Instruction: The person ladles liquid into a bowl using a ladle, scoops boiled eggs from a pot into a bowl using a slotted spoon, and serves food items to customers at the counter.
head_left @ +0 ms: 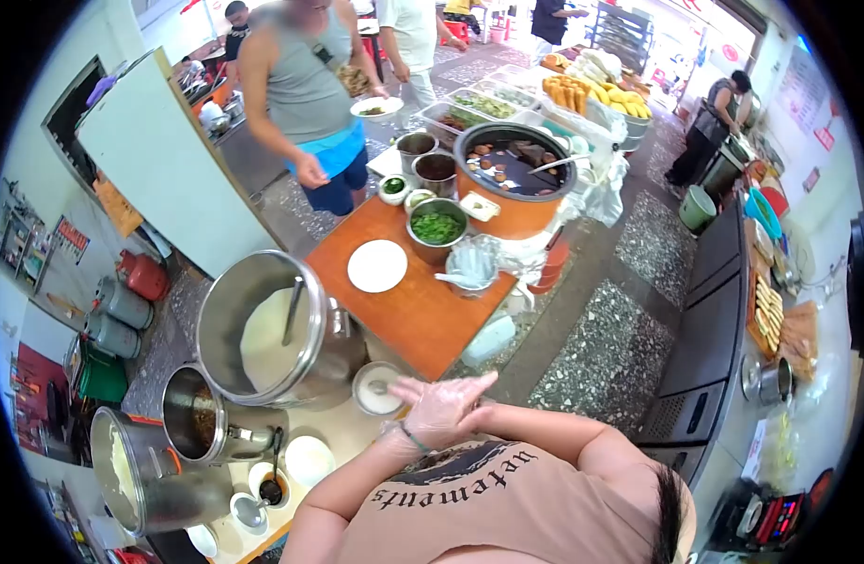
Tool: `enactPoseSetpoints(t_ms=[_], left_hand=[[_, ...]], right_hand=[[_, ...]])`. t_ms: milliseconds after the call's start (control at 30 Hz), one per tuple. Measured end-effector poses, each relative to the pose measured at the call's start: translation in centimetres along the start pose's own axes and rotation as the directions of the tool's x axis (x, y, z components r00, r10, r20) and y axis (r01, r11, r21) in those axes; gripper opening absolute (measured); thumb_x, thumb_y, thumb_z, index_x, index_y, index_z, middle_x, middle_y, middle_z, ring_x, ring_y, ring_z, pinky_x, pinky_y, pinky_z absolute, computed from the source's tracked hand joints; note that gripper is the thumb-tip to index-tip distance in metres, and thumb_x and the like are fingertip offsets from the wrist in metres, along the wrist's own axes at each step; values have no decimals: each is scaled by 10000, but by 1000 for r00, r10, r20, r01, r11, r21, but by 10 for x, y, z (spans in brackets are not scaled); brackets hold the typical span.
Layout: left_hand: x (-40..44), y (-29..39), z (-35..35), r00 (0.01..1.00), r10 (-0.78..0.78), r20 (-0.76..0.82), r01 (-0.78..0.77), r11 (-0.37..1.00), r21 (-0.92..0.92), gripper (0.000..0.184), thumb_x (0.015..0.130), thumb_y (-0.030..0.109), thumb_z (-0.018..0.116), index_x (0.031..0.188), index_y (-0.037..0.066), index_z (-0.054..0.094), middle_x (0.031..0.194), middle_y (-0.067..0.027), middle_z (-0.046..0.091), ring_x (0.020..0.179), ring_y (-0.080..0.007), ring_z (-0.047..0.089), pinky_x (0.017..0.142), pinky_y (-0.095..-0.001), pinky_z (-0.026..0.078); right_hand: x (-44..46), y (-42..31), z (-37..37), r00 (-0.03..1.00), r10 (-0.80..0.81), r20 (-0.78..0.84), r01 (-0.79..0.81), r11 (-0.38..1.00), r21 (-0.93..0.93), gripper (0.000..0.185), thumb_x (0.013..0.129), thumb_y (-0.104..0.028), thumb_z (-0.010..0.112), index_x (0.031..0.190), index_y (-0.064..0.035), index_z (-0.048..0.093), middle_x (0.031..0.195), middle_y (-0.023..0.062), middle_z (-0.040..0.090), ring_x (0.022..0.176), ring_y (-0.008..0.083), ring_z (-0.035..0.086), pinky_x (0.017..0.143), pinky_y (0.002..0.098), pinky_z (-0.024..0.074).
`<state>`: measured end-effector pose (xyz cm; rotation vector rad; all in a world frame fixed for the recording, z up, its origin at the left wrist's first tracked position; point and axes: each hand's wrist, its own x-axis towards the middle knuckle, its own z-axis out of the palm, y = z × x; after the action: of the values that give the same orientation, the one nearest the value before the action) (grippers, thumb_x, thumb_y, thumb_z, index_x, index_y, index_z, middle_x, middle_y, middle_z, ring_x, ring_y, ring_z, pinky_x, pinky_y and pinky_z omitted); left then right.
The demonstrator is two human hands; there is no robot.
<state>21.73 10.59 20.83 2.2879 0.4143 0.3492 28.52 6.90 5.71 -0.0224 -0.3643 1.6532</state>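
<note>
My left hand (pixel 435 419), in a clear plastic glove with a green band at the wrist, crosses over my right hand (pixel 477 412) in front of my chest. The hands touch, with fingers stretched out; the right is partly covered by the left. Just beyond them stands a small bowl of white granules (pixel 379 389). Left of it is a large steel pot (pixel 330 329) holding pale liquid and a ladle. A smaller pot of brown food (pixel 180 423) stands nearer. A white plate (pixel 377 266) lies on the orange board (pixel 432 329), beside a pot of chopped greens (pixel 437 227).
A big orange pot (pixel 507 218) of dark broth stands at the board's far end, near trays of food (pixel 493 105) and fried dough sticks (pixel 565 91). Across the board a person (pixel 310 85) holds a plate. Another person (pixel 718 122) works at the right counter. Gas cylinders (pixel 122 305) stand left.
</note>
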Motion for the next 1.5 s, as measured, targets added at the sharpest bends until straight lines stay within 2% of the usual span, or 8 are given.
enactPoseSetpoints(t_ms=[67,267,633,833,967,1033,1167,1500], left_hand=[[30,12,19,960,111,-256,-152,978,-143,562,787,187,584,1265,-62,426,1195,-225,539,1115,-349,529,953,-401,408],[168,48,104,726,181,-664,-244,970,-3,689,838,320,552,1371,-36,298,1370,-275,325,1255,-423,343,1050,-477,261],[299,121,169,624,414,-663,-358,905,228,729,834,530,509,1397,101,332,1403,-178,313,1319,-340,287,1081,-477,219],[191,70,141,912,-75,-404,49,996,-74,521,716,227,679,1171,36,512,1104,-135,502,1031,-314,491,909,-410,401],[6,-100,214,-118,-644,-756,697,489,-525,303,792,85,571,1066,-7,480,921,-153,546,838,-247,554,778,-347,453],[-66,-189,228,-449,-790,-418,378,256,-890,299,839,144,540,1086,-11,479,908,-136,554,775,-195,559,739,-313,482],[-110,-281,215,-447,-874,192,-44,-193,-980,393,871,220,550,1148,-52,488,981,-174,581,792,-218,611,649,-315,511],[-137,-351,256,-514,-849,-123,95,86,-992,382,742,165,592,1071,-25,548,898,-177,628,751,-238,633,547,-364,502]], right_hand=[[2,-59,30,981,-32,-190,-71,857,-511,473,897,-391,520,1217,-43,491,1067,88,583,997,233,552,897,364,433],[-29,-249,127,860,23,-509,-157,963,-220,241,963,-257,468,1073,-61,555,888,29,580,827,151,560,779,291,455],[-81,-371,74,940,42,-340,-276,681,-679,204,952,-243,492,1009,-60,563,851,17,567,771,123,535,721,271,442],[-72,-371,32,878,159,-451,-471,450,-759,188,946,-235,505,975,-60,567,831,11,560,741,108,522,689,261,435],[-57,-360,-13,704,161,-692,-697,345,-629,164,919,-218,531,877,-63,564,735,1,530,637,81,473,581,213,387],[-41,-344,-31,666,173,-726,-741,265,-617,161,922,-209,524,880,-60,565,740,2,533,624,75,469,560,204,379],[0,-299,-52,591,282,-756,-807,211,-552,167,939,-221,524,904,-61,560,772,3,550,644,70,462,592,210,380],[37,-259,-87,411,411,-814,-905,75,-419,184,946,-216,498,954,-45,566,801,16,582,674,78,507,632,214,430]])
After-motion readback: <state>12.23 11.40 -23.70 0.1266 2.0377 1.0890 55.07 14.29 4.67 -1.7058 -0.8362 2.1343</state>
